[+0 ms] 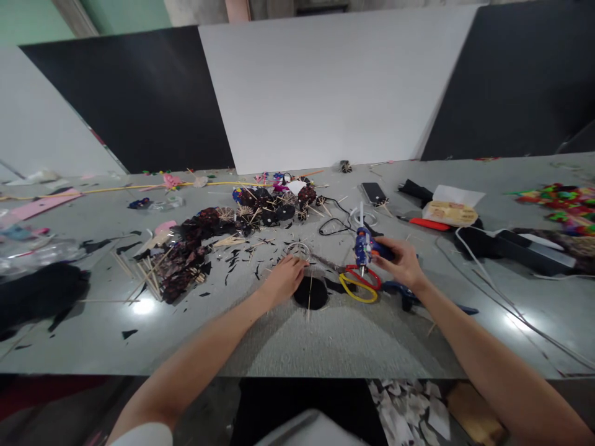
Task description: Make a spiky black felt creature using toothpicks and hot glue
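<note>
My left hand [287,277] rests on the table with its fingers curled at the upper left edge of a round black disc [317,297], holding it. A thin wooden stick [309,307] lies across the disc and juts past its near edge. My right hand [403,263] is closed around a blue hot glue gun [361,249], a white glue stick poking out of its top. The nozzle points down, to the right of the disc and over the scissors [357,297] with red and yellow handles. Blue-handled pliers [409,296] seem to lie under my right wrist.
Black and brown decorated pieces with wooden sticks [244,214] run across the table's middle left. Black scraps [230,263] are scattered nearby. To the right lie a phone [373,192], a red-handled cutter [428,223], a wipes pack [450,212] and white cables [493,282].
</note>
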A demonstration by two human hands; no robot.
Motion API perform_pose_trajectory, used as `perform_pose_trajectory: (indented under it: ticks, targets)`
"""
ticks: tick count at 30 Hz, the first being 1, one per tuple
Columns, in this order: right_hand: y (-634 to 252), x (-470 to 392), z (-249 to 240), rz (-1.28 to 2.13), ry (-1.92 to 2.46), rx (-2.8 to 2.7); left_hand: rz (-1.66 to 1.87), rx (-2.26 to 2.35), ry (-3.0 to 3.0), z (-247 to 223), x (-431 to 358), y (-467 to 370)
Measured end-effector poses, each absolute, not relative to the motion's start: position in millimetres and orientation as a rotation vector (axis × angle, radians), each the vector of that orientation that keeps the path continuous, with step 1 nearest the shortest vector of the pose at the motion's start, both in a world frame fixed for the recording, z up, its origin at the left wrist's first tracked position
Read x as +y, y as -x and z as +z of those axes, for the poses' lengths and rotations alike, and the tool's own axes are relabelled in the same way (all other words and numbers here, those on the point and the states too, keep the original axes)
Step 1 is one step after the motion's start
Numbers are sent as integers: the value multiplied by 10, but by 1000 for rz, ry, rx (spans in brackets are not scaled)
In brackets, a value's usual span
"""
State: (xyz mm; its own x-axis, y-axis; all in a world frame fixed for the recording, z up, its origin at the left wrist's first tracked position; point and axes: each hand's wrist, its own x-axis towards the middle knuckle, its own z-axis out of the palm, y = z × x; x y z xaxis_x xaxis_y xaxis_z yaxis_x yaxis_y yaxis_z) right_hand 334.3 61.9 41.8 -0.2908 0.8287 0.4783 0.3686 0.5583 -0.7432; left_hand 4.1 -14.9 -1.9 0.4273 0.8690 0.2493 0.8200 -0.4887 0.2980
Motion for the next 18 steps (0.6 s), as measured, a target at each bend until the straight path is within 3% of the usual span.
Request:
perform_pose_trajectory:
  ticks: [5,13,18]
  targets:
    - [-3183,659,372,951,912,-1386,762,1465,-2367,268,-73,210]
    - [-3054,687,445,950,954,-1192,1015,1694,-2164,1011,-122,865]
    - [-3060,727,358,995,931,-1151,606,1599,-2233,959,-190,942]
